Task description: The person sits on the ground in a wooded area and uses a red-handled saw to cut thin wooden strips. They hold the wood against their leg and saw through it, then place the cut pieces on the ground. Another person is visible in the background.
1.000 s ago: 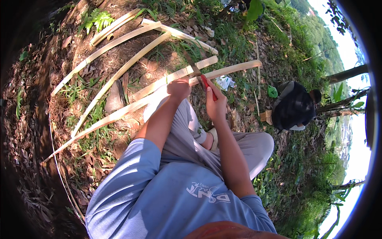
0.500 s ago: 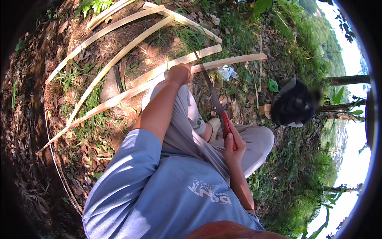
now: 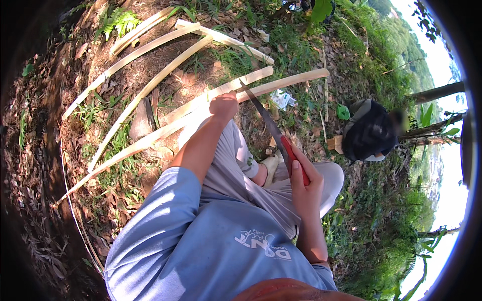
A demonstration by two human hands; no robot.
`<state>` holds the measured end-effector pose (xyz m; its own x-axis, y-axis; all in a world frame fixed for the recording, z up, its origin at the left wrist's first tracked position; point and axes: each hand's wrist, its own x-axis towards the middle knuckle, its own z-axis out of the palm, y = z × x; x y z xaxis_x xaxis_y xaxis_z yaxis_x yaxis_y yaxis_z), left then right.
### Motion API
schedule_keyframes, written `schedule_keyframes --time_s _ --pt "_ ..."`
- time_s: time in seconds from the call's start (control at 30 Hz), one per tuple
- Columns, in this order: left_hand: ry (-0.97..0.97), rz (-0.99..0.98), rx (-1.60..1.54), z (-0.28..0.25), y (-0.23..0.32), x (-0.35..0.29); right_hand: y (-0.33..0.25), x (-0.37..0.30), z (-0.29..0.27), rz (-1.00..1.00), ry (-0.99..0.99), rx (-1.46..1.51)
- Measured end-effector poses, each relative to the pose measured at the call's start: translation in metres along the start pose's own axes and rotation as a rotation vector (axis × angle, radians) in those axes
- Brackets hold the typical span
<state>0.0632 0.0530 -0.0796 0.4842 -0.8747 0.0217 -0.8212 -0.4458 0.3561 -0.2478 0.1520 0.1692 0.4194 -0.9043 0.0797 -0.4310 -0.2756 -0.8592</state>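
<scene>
My left hand [image 3: 224, 106] is closed around a long pale wooden strip [image 3: 291, 80] that runs across my raised knee and slopes to the ground at the lower left. In my right hand [image 3: 307, 181] is a hand saw [image 3: 268, 123] with a red handle and a dark narrow blade. The blade crosses the held strip just right of my left hand, its tip near a second wooden strip [image 3: 251, 78] lying just beyond. Whether the teeth have cut into the wood cannot be made out.
More pale strips [image 3: 143, 93] lie on leaf-strewn ground ahead and to the left, beside a stone [image 3: 141, 119]. White plastic [image 3: 282, 99] lies past the saw. A dark bag-like bundle [image 3: 371, 130] sits at the right near a small wood block [image 3: 335, 144].
My right hand has drawn the saw back toward me and slightly right, so its tip sits nearer the held strip. My left hand keeps its grip; the whole view has shifted a little.
</scene>
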Motion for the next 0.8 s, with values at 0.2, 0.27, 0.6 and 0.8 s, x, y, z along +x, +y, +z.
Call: schedule_keyframes --time_s 0.2,0.27,0.6,0.8 --pt "0.023 0.07 -0.016 -0.005 0.009 -0.009 0.051 0.087 0.091 -0.113 -0.075 -0.085" --pt "0.065 0.091 0.019 -0.001 0.007 -0.006 0.079 0.112 0.107 -0.16 0.011 0.038" --pt "-0.151 0.142 -0.133 0.004 -0.038 0.004 0.068 0.014 0.055 -0.096 -0.1 -0.037" --pt "-0.392 0.024 -0.257 -0.038 0.0 0.008 0.044 -0.056 0.001 -0.123 -0.065 -0.158"
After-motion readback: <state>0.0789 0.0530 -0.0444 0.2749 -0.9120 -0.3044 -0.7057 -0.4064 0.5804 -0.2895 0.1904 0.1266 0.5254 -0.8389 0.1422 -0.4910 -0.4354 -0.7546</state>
